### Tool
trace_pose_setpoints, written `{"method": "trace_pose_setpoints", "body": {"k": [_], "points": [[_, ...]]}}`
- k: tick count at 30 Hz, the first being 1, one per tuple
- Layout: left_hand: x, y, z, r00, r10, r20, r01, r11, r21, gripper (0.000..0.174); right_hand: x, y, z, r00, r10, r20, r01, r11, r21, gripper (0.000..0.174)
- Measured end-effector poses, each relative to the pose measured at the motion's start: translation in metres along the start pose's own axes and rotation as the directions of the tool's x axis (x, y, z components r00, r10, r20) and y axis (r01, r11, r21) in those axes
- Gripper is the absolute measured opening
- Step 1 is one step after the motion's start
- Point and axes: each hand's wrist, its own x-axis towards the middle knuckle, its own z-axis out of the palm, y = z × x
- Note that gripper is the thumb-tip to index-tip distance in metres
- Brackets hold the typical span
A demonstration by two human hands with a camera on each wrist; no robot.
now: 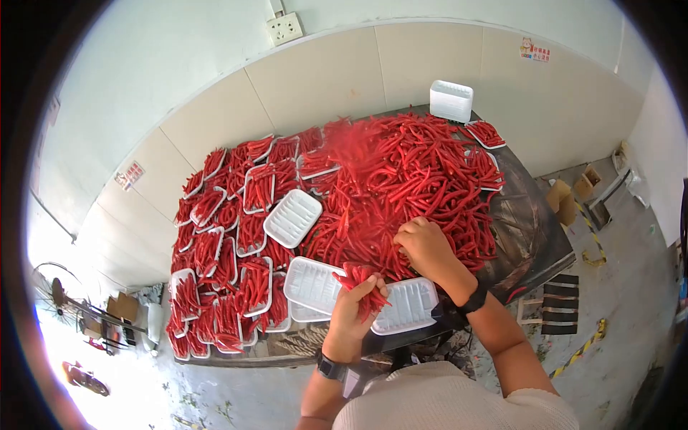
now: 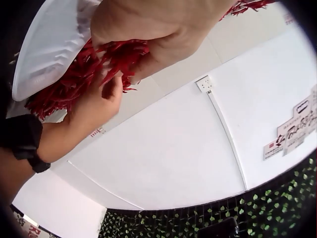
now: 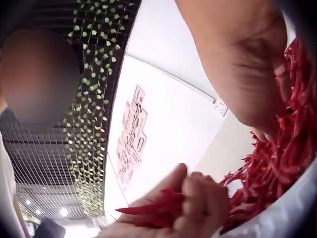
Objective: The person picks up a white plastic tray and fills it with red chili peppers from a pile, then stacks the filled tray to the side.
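Observation:
My left hand (image 1: 352, 309) grips a bunch of red chili peppers (image 1: 364, 290) above the near edge of the table. In the right wrist view the peppers (image 3: 161, 210) stick out from between its thumb and fingers. To its right, my right hand (image 1: 428, 249) reaches down with bent fingers to the near side of a big heap of chili peppers (image 1: 430, 172). Its fingertips (image 3: 262, 134) are right at the heap; I cannot tell whether they pinch a pepper. White foam trays lie below the hands, one on the left (image 1: 312, 285) and one on the right (image 1: 405, 307).
Several trays filled with chili peppers (image 1: 258, 287) cover the left of the table. Another white tray (image 1: 293, 218) lies at the heap's left edge. A stack of white trays (image 1: 451, 100) stands at the back by the wall. A slatted stool (image 1: 560, 304) is right of the table.

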Motion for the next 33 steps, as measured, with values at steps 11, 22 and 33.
{"method": "trace_pose_setpoints", "body": {"k": [11, 22, 33], "points": [[0.008, -0.019, 0.019, 0.97, 0.242, -0.035, -0.232, 0.956, 0.181, 0.018, -0.024, -0.051, -0.043, 0.892, 0.44, -0.104, -0.317, 0.774, 0.548, 0.024], [-0.001, -0.015, 0.01, 0.917, 0.378, 0.125, -0.395, 0.823, 0.409, 0.033, -0.029, -0.053, -0.026, 0.963, 0.208, 0.173, -0.27, 0.762, 0.588, 0.025], [-0.009, -0.005, 0.007, 0.932, 0.362, -0.017, -0.337, 0.884, 0.324, 0.029, -0.015, -0.024, -0.004, 0.975, 0.224, 0.007, -0.222, 0.961, 0.164, 0.017]]}}
